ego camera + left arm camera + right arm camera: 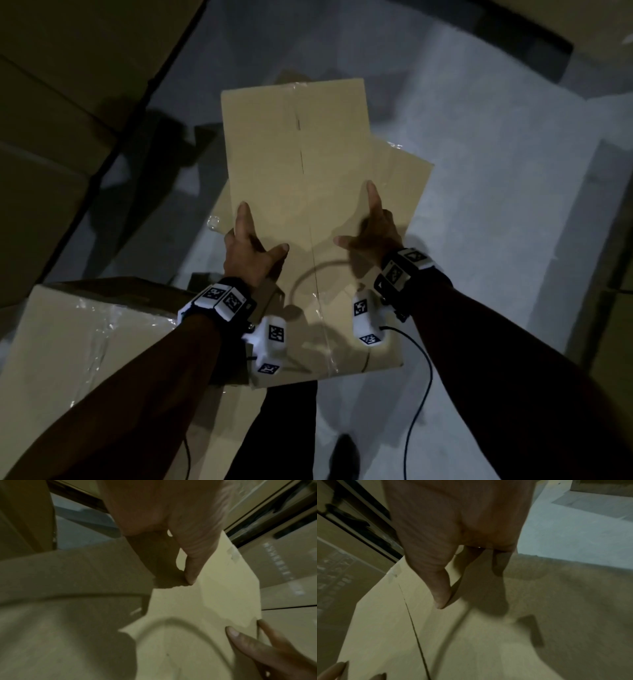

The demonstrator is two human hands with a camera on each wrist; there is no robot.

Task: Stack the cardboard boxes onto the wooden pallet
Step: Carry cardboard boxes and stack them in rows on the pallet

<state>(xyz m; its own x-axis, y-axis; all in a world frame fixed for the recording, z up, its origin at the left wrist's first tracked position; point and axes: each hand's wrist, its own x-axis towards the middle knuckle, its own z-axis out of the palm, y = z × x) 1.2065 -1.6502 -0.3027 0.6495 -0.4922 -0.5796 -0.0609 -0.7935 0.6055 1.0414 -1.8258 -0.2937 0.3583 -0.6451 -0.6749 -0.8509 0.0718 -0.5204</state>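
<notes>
Cardboard box (pixel 301 178) over pale floor (pixel 479 205), stacked boxes (pixel 51 102) left. Left hand (pixel 251 251), right hand (pixel 375 233): grips spread flat on top.

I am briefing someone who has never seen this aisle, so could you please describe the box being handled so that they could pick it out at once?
Start at the pale floor between the dim box stacks. The cardboard box lies at its middle, with the left hand and right hand spread on top. Unlike the neighbouring box at lower left, it is brightly lit and has a taped centre seam.
</notes>
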